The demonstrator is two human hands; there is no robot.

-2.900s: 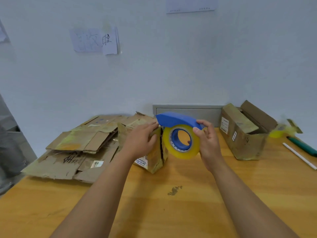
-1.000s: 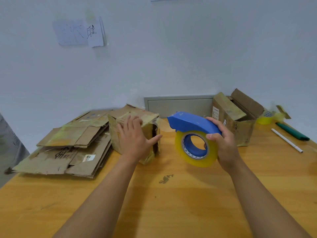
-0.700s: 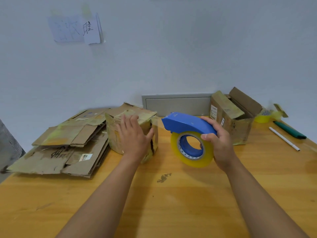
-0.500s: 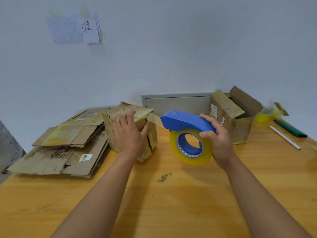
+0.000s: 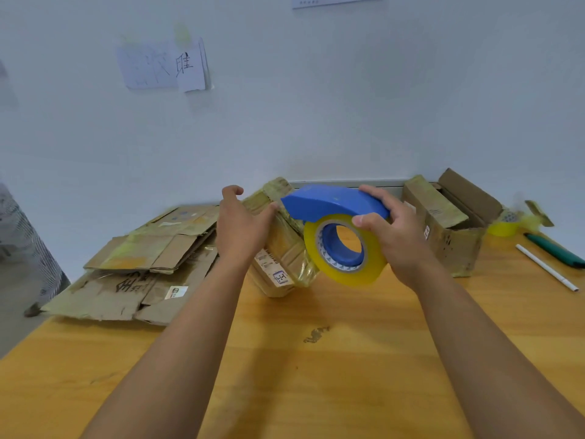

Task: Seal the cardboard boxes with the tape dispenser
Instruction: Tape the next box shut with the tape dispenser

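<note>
Desk (image 5: 316,375): I see a yellow wooden top with a dark smudge near the middle; everything sits along its far edge, under a white wall.
Flattened cartons (image 5: 142,264): a stack of collapsed cardboard lies far left, just beside the box I am working on.
Open box (image 5: 449,236): a second cardboard box stands far right with its flaps up, not yet sealed as far as I can judge.
Working box (image 5: 285,248): the small taped box is centre-far. Half a second ago it sat flat; now it is tipped up on a lower edge, its labelled face turned toward me.
Left grip (image 5: 242,226): my left hand clasps the box's left side, fingers curled over the top, thumb toward the dispenser.
Tape dispenser (image 5: 335,204): blue shell over a yellow roll, which has come in from the right to touch the box's right face.
Right grip (image 5: 395,232): clenched round the dispenser's rear, thumb on the roll.
Change: I read the tilt as exposing a fresh seam; the next strip likely goes down that face.
Small items: a spare yellow roll (image 5: 503,224), a green pen (image 5: 554,250) and a white pen (image 5: 546,270) lie far right.
</note>
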